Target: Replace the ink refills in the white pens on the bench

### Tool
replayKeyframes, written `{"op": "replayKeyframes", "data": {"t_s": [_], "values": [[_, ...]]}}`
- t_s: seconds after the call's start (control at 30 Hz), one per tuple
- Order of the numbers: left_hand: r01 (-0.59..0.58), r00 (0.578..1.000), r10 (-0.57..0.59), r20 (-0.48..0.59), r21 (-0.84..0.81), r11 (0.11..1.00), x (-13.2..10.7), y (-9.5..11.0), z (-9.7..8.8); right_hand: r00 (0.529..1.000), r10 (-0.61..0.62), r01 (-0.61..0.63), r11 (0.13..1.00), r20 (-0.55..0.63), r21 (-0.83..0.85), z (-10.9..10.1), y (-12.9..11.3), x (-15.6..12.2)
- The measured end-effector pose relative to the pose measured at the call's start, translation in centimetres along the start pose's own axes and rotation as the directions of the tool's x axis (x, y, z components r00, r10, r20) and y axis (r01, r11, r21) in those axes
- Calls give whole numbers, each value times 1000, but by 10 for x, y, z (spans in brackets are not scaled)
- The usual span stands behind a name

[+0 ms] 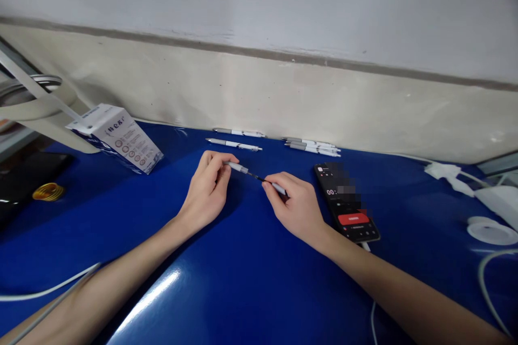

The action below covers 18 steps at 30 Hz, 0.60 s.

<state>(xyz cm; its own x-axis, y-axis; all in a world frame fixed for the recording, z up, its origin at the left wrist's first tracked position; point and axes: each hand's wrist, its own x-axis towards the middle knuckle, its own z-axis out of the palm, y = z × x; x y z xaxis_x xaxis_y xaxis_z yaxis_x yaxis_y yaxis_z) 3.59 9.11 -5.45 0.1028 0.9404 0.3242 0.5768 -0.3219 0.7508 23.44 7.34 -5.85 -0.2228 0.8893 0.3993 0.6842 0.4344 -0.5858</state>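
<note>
My left hand pinches the grey-and-white end of a pen between thumb and fingers. My right hand holds the far end, a short grey piece. A thin black section spans the gap between my hands, and it looks like the pen's tip or refill. Several white-and-grey pens lie in a row along the wall, including one nearest my left hand and a bundled group further right. A black smartphone with a red button on its lit screen lies just beyond my right hand.
The blue table runs up to a cream wall. A white printed box lies tilted at the left, near a gold coil. A white adapter, white cables and a white disc sit at the right.
</note>
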Motion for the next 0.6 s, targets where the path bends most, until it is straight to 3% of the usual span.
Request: {"op": "replayKeyframes", "data": {"t_s": [0.6], "values": [[6, 999, -7, -36, -20, 1000, 0, 1, -1, 1000, 8, -8, 1000, 0, -7, 0, 0, 0]]}}
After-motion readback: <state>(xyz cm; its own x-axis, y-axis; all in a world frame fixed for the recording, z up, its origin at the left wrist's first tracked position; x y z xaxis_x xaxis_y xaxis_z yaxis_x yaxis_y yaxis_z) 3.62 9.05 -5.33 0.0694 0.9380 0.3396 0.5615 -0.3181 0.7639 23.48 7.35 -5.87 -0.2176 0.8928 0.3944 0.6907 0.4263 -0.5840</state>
